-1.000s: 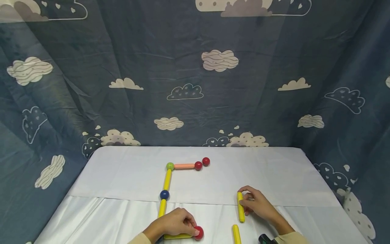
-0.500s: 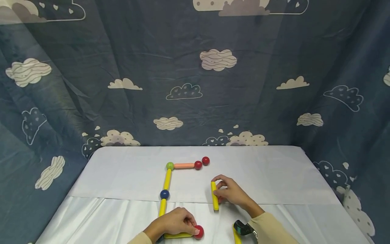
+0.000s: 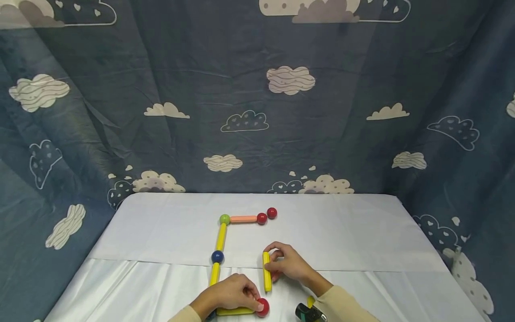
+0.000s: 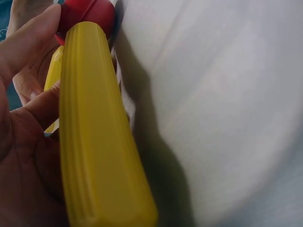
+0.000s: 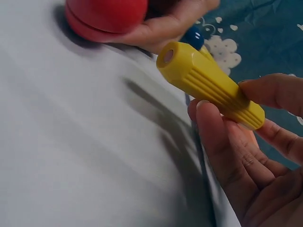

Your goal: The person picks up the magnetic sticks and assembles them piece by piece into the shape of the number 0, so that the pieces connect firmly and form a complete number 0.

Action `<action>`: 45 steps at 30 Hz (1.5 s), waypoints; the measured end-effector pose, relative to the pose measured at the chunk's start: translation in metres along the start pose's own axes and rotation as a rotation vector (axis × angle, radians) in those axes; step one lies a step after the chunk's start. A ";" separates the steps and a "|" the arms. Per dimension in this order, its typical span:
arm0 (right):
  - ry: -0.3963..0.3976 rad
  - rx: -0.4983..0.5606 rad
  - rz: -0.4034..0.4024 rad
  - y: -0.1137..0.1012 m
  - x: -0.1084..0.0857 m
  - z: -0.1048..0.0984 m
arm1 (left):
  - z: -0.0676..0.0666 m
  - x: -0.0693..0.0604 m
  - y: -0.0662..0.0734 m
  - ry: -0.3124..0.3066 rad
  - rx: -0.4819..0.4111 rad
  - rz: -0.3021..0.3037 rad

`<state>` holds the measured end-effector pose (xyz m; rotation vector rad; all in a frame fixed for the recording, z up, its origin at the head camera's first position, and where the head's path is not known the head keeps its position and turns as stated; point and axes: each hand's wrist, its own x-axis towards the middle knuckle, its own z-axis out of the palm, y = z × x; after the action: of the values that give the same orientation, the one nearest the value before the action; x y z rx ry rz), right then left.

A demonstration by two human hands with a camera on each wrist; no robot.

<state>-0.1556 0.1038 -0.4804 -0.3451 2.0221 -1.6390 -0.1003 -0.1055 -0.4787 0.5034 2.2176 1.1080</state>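
Pinching the red ball (image 3: 263, 308) near the desk's (image 3: 362, 237) front, the left hand (image 3: 233, 293) appears in the head view with the right hand (image 3: 286, 264), which grasps a yellow stick (image 3: 267, 273) just beyond the ball. A slack left grip could let the ball roll; a skewed approach could knock it loose.

The left wrist view bares the lying rod (image 4: 99, 123), seemingly meeting the ball, where the head view has it partly covered.

The right wrist view alone reveals a small disc (image 5: 168, 56) in the held stick's end.

I'm working in a curtained-off space: cloud-printed blue fabric (image 3: 209, 85) is hanging across the frame's top and both sides, a white-covered table (image 3: 342, 232) filling the lower middle.
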 end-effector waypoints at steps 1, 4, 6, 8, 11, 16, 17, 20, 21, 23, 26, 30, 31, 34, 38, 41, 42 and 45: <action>-0.003 0.009 -0.001 0.000 -0.001 0.002 | 0.000 0.000 0.000 0.001 0.000 0.000; -0.008 0.034 -0.007 0.000 -0.004 0.005 | -0.001 0.001 0.001 0.000 -0.002 -0.007; -0.010 0.048 -0.012 0.000 -0.004 0.007 | -0.001 0.001 0.000 -0.002 -0.006 -0.009; -0.014 0.057 -0.011 0.000 -0.004 0.009 | -0.002 0.002 -0.001 -0.002 -0.003 0.001; -0.029 0.072 -0.015 0.002 -0.003 0.012 | -0.002 0.003 -0.002 0.000 0.005 0.017; -0.039 0.087 -0.017 0.004 -0.004 0.015 | -0.001 0.004 -0.003 0.005 0.015 0.031; -0.038 0.088 -0.015 0.004 -0.004 0.015 | -0.001 0.004 -0.003 0.005 0.015 0.031; -0.040 0.090 -0.013 0.005 -0.003 0.015 | -0.001 0.004 -0.003 0.006 0.013 0.025; -0.041 0.087 -0.012 0.005 -0.003 0.015 | -0.001 0.004 -0.002 0.006 0.011 0.022; -0.042 0.078 -0.008 0.005 -0.003 0.014 | -0.001 0.003 -0.002 0.005 0.011 0.017; -0.038 0.060 0.000 0.005 -0.003 0.012 | -0.001 0.003 -0.001 0.001 0.008 0.006; -0.026 0.026 0.013 0.003 -0.002 0.008 | -0.001 0.003 -0.001 -0.002 0.006 -0.004; -0.020 0.015 0.018 0.002 -0.001 0.006 | -0.001 0.003 -0.001 -0.003 0.005 -0.006; 0.013 -0.029 0.027 -0.003 0.001 0.000 | -0.001 0.003 -0.001 -0.003 0.003 -0.007; 0.092 -0.094 0.026 -0.010 0.007 -0.011 | 0.000 0.003 -0.001 0.004 0.007 -0.008; 0.173 -0.123 0.031 -0.013 0.016 -0.021 | 0.001 0.002 -0.001 0.010 0.015 -0.010; 0.201 -0.128 0.036 -0.014 0.020 -0.025 | 0.001 0.002 -0.001 0.011 0.016 -0.015; 0.279 -0.127 0.043 -0.014 0.033 -0.037 | 0.002 0.002 -0.001 0.013 0.016 -0.026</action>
<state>-0.2045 0.1149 -0.4686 -0.1202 2.3292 -1.6101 -0.1007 -0.1037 -0.4813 0.4741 2.2402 1.0839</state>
